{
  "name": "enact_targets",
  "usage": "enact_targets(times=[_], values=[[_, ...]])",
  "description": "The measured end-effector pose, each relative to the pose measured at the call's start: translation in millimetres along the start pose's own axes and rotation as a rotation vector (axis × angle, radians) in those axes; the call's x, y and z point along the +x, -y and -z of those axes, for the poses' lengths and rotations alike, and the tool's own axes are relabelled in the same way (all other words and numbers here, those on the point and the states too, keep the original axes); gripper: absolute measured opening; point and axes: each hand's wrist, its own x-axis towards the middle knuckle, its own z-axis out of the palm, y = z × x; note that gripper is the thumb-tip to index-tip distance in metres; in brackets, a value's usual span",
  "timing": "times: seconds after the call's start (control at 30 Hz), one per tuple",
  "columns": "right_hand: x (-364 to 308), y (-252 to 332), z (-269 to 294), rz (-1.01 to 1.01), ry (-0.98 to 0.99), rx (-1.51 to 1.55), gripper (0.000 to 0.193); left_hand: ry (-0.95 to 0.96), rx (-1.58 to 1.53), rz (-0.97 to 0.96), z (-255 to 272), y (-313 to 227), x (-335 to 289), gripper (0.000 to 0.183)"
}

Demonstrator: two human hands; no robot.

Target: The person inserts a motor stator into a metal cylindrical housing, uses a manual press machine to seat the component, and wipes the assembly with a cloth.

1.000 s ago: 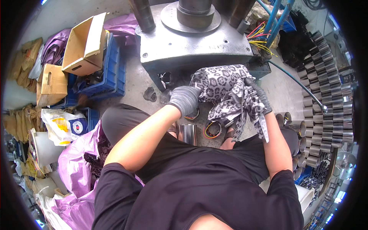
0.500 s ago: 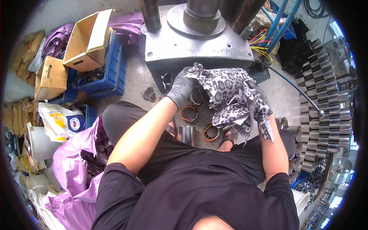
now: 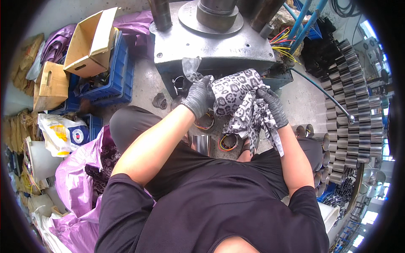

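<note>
A leopard-print cloth point(image 3: 238, 90) is wrapped round a roughly cylindrical piece held in front of the press; the piece itself is mostly hidden. My left hand point(image 3: 198, 98), in a dark grey glove, is closed on the cloth at the left end of the bundle, and a pale tail of fabric sticks up beyond it. At the other end, my gloved right hand point(image 3: 273, 106) grips the cloth, with loose folds hanging beneath it. Below the bundle, a shiny metal cylinder point(image 3: 201, 145) stands between my legs. Wound rings with coloured wires point(image 3: 229, 142) lie on the floor nearby.
A heavy metal press point(image 3: 211, 46) stands straight ahead. Blue crates point(image 3: 122, 78) with cardboard boxes point(image 3: 90, 46) are at the left, above a purple sack point(image 3: 74, 177) of dark patterned cloth. Stacked metal cylinders point(image 3: 354, 122) line the right, where a ball-ended lever point(image 3: 325, 99) reaches out.
The cloth now lies smoother round the piece, and its loose part hangs lower. My right hand has come out from behind the fabric. The left hand has shifted slightly down.
</note>
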Motion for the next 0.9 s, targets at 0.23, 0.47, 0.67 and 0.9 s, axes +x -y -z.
enact_targets(times=[0.23, 0.47, 0.67, 0.9], values=[[2.1, 1.1, -2.1, -0.192, 0.066, 0.444, 0.031, 0.128, -0.121, -0.082, -16.2, -8.3, -33.4, 0.031], [29.9, -40.1, 4.6, -0.038, -0.013, 0.138, 0.028, -0.248, 0.376, -0.452, 7.8, 2.5, 22.0, 0.033], [13.4, -76.7, -36.7, 0.289, -0.105, -0.669, 0.033, 0.064, 0.939, -0.742, -3.7, 17.4, 1.0, 0.029], [6.6, -129.2, -41.7, 0.172, 0.036, -1.069, 0.038, 0.044, 1.423, -0.567, 5.3, 22.3, 2.6, 0.033]])
